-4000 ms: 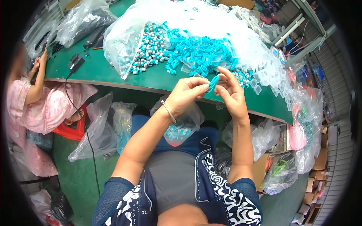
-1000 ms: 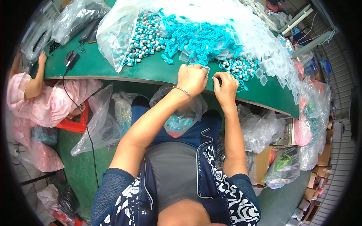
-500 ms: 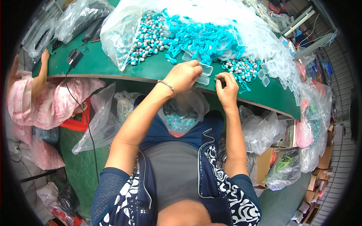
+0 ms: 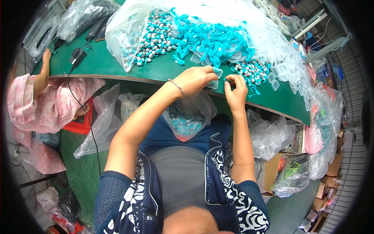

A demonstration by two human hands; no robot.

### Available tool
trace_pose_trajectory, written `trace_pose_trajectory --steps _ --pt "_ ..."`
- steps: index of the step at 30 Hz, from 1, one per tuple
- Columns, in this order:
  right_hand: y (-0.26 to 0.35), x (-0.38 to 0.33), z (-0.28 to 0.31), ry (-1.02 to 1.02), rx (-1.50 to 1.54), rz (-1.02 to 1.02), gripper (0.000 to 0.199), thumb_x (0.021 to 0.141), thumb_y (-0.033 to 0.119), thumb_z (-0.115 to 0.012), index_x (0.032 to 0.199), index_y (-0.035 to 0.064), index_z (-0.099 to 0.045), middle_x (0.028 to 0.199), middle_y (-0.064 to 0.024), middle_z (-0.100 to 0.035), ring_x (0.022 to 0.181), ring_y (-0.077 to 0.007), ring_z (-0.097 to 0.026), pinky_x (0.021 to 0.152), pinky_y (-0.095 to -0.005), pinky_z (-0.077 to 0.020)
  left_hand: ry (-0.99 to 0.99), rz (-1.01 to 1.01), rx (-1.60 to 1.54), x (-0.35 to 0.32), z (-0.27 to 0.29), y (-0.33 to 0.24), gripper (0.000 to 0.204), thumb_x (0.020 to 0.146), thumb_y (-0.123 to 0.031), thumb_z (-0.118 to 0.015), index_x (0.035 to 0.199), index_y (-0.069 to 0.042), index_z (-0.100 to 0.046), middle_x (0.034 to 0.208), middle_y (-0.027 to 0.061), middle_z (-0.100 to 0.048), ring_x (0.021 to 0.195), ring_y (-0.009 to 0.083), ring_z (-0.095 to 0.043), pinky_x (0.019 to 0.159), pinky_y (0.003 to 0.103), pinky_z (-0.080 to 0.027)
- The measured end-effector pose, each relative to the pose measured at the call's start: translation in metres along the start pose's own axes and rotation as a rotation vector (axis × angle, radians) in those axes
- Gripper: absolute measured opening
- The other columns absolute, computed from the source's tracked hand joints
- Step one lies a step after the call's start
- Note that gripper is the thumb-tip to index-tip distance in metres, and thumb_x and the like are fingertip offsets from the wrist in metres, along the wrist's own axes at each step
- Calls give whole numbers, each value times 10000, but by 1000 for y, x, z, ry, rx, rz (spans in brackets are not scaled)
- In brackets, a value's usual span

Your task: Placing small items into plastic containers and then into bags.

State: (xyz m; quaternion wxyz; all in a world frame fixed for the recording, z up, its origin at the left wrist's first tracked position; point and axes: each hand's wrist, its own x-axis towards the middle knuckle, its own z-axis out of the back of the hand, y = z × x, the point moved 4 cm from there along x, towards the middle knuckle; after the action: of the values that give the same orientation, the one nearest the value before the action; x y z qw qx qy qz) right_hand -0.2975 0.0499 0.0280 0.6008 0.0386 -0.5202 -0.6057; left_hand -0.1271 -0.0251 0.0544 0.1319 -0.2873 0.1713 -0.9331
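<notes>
Green table (image 4: 163,70), left hand (image 4: 196,79) pinching small clear case (image 4: 214,83), orientation unclear

1. The single head view sat on the seated person's head and looked steeply down over chest and lap.
2. It faced forward across the near edge of the green worktop (image 4: 117,68), which bowed under the fisheye lens.
3. It was close: both forearms rose from the lower edge, and the left hand (image 4: 194,80) and right hand (image 4: 235,91) met at that near edge, mid-frame.
4. Another person's sleeve (image 4: 23,105) showed beyond the worktop's left end.
5. No second view shared the scene.
</notes>
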Motion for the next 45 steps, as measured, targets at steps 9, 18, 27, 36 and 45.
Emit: trace_pose_trajectory --steps 9,18,27,36,45 --pt "26 -5 -11 71 111 -8 217 769 -83 -659 964 13 -665 971 -99 -657 812 -189 -655 713 -294 -519 -141 71 5 -5 -9 -3 288 766 22 -629 1040 -64 -651 913 129 -672 891 354 -646 767 448 -506" --pt "24 -8 -21 170 -23 -11 181 774 -58 -683 944 4 -671 924 -117 -656 776 -232 -646 689 -347 -527 -173 158 -39 -7 -7 -2 231 766 24 -620 976 -67 -652 893 140 -669 882 351 -638 773 457 -493" --pt "25 -12 -23 110 5 30 156 794 -63 -662 935 3 -673 953 -135 -621 785 -263 -640 676 -348 -523 -195 268 201 -16 -11 -13 202 745 -189 -732 911 -92 -674 821 54 -621 840 266 -595 754 402 -455" --pt "24 -14 -26 81 23 83 180 793 -74 -640 953 8 -653 929 -130 -622 806 -271 -628 684 -353 -515 -185 337 29 -13 -16 -1 131 757 -135 -692 874 -77 -694 861 85 -690 841 305 -647 768 431 -493" --pt "25 -13 -26 82 15 111 149 791 -66 -646 921 7 -658 917 -127 -625 815 -283 -621 697 -367 -509 -210 373 39 -14 -13 -4 93 771 -86 -633 840 -59 -689 792 115 -636 813 339 -641 723 439 -517"
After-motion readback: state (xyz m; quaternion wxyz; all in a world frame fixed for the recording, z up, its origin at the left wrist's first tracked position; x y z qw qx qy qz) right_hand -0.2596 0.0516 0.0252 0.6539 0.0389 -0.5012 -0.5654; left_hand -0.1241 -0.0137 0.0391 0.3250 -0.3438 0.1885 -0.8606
